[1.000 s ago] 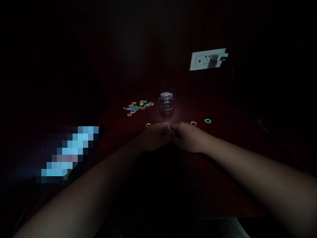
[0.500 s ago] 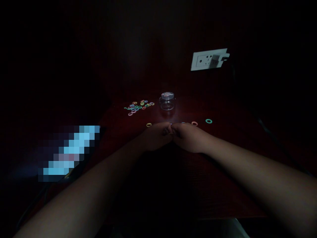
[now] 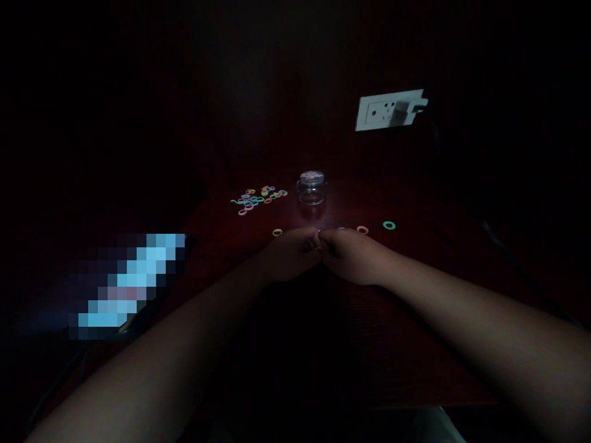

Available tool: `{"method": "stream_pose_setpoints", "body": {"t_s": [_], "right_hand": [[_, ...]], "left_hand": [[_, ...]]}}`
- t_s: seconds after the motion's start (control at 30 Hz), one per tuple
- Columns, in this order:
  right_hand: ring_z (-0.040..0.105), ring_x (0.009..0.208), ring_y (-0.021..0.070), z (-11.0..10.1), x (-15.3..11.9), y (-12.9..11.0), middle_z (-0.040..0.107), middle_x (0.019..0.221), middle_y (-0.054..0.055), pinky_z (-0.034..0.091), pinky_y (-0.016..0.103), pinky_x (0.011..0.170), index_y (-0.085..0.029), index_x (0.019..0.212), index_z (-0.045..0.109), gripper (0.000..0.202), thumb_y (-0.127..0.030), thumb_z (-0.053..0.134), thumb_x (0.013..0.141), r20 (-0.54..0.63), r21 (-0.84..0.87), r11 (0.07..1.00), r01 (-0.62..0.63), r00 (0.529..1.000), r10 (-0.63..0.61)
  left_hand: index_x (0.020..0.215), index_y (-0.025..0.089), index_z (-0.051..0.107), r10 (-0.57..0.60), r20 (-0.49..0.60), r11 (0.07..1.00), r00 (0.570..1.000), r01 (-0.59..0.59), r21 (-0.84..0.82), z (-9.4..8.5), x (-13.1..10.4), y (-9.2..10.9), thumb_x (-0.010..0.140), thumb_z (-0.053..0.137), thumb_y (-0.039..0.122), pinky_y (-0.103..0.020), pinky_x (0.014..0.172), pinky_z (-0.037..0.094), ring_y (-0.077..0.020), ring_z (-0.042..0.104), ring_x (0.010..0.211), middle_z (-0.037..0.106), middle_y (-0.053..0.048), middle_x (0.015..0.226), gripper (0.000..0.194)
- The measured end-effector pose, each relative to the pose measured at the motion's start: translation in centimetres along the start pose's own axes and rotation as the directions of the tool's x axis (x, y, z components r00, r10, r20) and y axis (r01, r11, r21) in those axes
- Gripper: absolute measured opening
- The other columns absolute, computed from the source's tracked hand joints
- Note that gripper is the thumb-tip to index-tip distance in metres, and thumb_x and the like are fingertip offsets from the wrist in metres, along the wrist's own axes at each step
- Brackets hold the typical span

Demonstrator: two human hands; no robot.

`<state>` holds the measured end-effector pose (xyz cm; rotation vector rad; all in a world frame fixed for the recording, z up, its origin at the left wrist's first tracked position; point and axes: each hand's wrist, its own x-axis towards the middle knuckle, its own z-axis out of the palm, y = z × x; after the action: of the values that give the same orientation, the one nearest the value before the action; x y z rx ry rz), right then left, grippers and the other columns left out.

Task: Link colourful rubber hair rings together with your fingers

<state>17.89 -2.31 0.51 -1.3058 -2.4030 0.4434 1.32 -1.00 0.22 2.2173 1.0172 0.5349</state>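
Both hands meet over the middle of the dark red table, fingertips against each other. My left hand (image 3: 292, 253) is closed, its fingers curled inward. My right hand (image 3: 354, 255) is closed too and touches it. A thin yellowish trace shows between the fingers, too small and dim to name. Just past the hands lie small elastic hair ties: a yellow hair tie (image 3: 277, 232) on the left, a pink hair tie (image 3: 362, 230) and a green hair tie (image 3: 389, 225) on the right. Bluish bits between these are mostly hidden by the hands.
A lidded clear jar (image 3: 312, 192) stands beyond the hands. Left of it is a loose pile of colourful hair ties (image 3: 253, 200). A pixelated bright screen (image 3: 133, 280) lies at the left. A socket panel (image 3: 388, 112) with a plug is on the back wall; a cable runs at right.
Almost nothing differs. The fingers have shifted very slightly where the hands meet, and the yellowish trace between them shows a little more clearly.
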Motion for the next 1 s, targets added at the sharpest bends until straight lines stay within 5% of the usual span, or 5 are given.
{"method": "stream_pose_setpoints", "body": {"t_s": [1.0], "right_hand": [[0.041,0.052,0.0089,-0.24,0.0,-0.21,0.056,0.063,0.001,0.027,0.022,0.05,-0.018,0.07,0.051,0.006,-0.02,0.046,0.074,0.034,0.006,0.999,-0.032,0.999,0.032]], "left_hand": [[0.08,0.016,0.051,-0.003,-0.003,1.0,1.0,0.003,-0.004,0.14,-0.04,0.02,0.076,0.046,0.021,-0.024,0.063,0.04,-0.0116,0.051,0.071,0.058,0.0,0.079,0.009]]}}
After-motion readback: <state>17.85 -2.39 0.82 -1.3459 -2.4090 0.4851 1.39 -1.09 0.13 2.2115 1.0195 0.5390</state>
